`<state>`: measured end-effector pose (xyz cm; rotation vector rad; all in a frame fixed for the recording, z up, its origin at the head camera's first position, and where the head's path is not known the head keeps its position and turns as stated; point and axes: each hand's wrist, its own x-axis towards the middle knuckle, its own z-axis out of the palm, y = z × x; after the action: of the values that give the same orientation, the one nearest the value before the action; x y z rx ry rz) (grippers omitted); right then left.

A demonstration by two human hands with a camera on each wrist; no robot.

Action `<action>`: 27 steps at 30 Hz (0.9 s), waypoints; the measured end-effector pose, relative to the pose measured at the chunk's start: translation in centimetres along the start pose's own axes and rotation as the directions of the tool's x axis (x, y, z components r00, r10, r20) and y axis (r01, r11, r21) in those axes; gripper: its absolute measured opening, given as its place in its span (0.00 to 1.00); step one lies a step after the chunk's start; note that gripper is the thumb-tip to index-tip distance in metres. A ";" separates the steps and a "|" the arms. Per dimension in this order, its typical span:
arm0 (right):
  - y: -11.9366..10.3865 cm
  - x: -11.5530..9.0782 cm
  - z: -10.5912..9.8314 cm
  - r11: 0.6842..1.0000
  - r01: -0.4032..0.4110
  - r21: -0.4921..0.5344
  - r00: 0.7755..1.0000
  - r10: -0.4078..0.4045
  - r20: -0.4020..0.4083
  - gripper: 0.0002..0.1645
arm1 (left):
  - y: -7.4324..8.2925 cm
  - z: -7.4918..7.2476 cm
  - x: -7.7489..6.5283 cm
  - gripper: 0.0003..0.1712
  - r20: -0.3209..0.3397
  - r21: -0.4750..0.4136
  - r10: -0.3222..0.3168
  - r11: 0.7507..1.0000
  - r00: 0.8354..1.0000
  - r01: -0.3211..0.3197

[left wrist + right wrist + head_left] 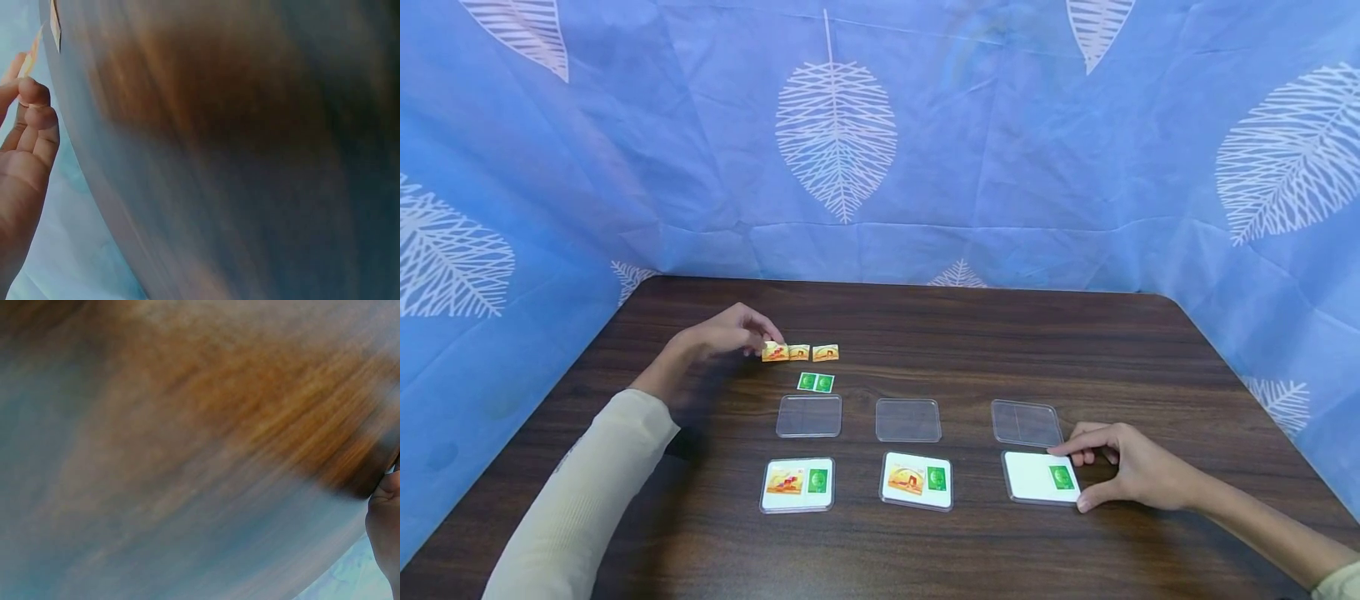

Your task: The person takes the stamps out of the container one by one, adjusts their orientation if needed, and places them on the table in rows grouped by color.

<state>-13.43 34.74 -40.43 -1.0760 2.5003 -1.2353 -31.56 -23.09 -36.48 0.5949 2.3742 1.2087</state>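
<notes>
On the tabletop [955, 342], toward the far left, your left hand [728, 332] pinches an orange stamp [776, 352] (two similar stamps [825, 353] lie just to its right). Your right hand [1138, 467] grips the rightmost white-backed case [1026, 479], showing one green stamp [1061, 477], between thumb and fingers.

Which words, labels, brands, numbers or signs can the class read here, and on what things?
No text can be read clearly.
Orange stamp in the left hand: marks too small to read.
Two orange stamps on the table: too small.
Two green stamps on the table: too small.
Stamps on the three white cards: too small.
Blue curtain: leaf pattern, no words seen.
</notes>
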 end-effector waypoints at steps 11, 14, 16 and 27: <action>0.0 0.0 0.0 1.000 0.017 -0.011 1.000 -0.016 0.003 0.34 | -0.4 -0.9 0.2 0.20 0.001 0.142 -0.036 0.989 0.999 0.036; 0.0 0.0 0.0 1.000 0.020 -0.006 1.000 -0.020 0.004 0.34 | -0.4 -0.8 0.3 0.19 0.000 0.168 -0.027 0.985 1.000 0.027; 0.0 0.0 0.0 1.000 0.018 0.000 1.000 -0.018 0.007 0.34 | -0.4 -0.8 0.2 0.19 -0.006 0.174 -0.021 0.984 1.000 0.022; 0.1 0.0 -0.1 1.000 0.003 0.013 1.000 -0.003 0.016 0.33 | -0.7 -0.3 0.5 0.16 -0.013 0.243 0.039 0.969 0.999 -0.035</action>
<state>-13.55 34.82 -40.38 -1.0831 2.4761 -1.2372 -32.31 -23.40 -36.96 0.7104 2.5568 0.9473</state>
